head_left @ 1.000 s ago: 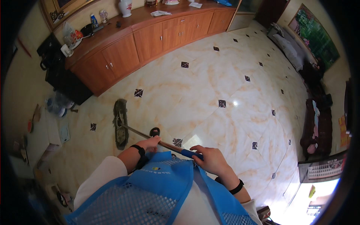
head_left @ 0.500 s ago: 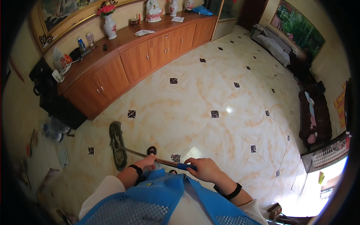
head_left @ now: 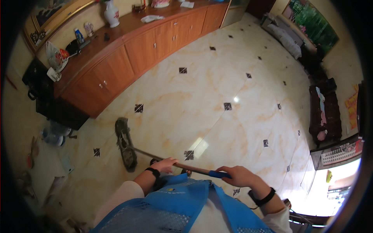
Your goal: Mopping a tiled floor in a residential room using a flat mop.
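Both my hands grip the long pole of a flat mop. My left hand (head_left: 164, 165) is wrapped round the metal part of the pole, and my right hand (head_left: 240, 175) closes on the blue grip at its upper end. From there the pole slants away to the left, down to the mop head (head_left: 126, 144). That head is long and narrow with a dirty grey-green fringe, and it lies flat on the glossy tiled floor (head_left: 202, 116). Black bands circle both my wrists.
A curved wooden cabinet (head_left: 116, 73) runs along the left wall, with a vase (head_left: 112, 14) and plastic bags on top. Black boxes (head_left: 58, 110) and large plastic bottles (head_left: 53, 136) stand by its near end. A dark wooden bench (head_left: 326, 112) lines the right wall.
My hands and the pole have shifted to the right in the picture. The mop head has turned slightly, its near end swinging right. The view has tilted a little downward.
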`<state>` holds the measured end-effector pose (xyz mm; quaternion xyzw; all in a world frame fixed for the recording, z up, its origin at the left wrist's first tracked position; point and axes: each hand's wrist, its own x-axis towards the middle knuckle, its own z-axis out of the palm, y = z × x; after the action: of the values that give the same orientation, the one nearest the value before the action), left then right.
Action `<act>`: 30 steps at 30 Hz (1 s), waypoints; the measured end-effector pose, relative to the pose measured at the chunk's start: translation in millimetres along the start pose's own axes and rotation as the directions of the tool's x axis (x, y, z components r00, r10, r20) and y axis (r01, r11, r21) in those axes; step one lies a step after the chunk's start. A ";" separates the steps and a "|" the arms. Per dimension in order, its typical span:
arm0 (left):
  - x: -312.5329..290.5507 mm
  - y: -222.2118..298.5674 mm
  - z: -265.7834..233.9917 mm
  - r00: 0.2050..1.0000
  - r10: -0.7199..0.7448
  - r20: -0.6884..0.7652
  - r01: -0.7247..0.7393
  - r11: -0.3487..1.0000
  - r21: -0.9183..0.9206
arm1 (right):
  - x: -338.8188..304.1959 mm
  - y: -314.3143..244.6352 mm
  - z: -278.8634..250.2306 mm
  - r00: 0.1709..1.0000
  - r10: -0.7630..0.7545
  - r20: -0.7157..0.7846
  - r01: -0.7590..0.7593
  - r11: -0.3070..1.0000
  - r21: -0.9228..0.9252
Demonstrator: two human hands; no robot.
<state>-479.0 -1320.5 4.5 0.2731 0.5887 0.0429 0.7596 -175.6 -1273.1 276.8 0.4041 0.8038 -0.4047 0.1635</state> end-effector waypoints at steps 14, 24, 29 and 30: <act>20.4 -95.5 -36.9 0.879 0.360 -0.312 -0.353 0.932 0.081 | 60.3 -60.3 37.1 0.923 0.065 0.379 -0.081 0.996 0.029; 30.6 -127.3 -147.0 0.719 0.175 -0.673 -0.335 0.935 -0.114 | 165.3 -133.5 46.1 0.957 -0.056 0.284 0.023 0.992 0.120; 12.7 -148.3 -203.2 0.604 0.096 -0.792 -0.333 0.932 -0.141 | 207.4 -174.7 67.3 0.937 -0.035 0.347 -0.008 0.992 0.124; 11.1 -159.2 -214.2 0.592 0.079 -0.802 -0.325 0.934 -0.149 | 213.4 -183.3 69.2 0.944 -0.094 0.315 0.049 0.988 0.148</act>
<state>-713.1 -1373.0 -113.0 0.1820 0.8130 0.3274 0.4458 -455.7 -1280.3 203.1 0.3135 0.7508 -0.5254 0.2489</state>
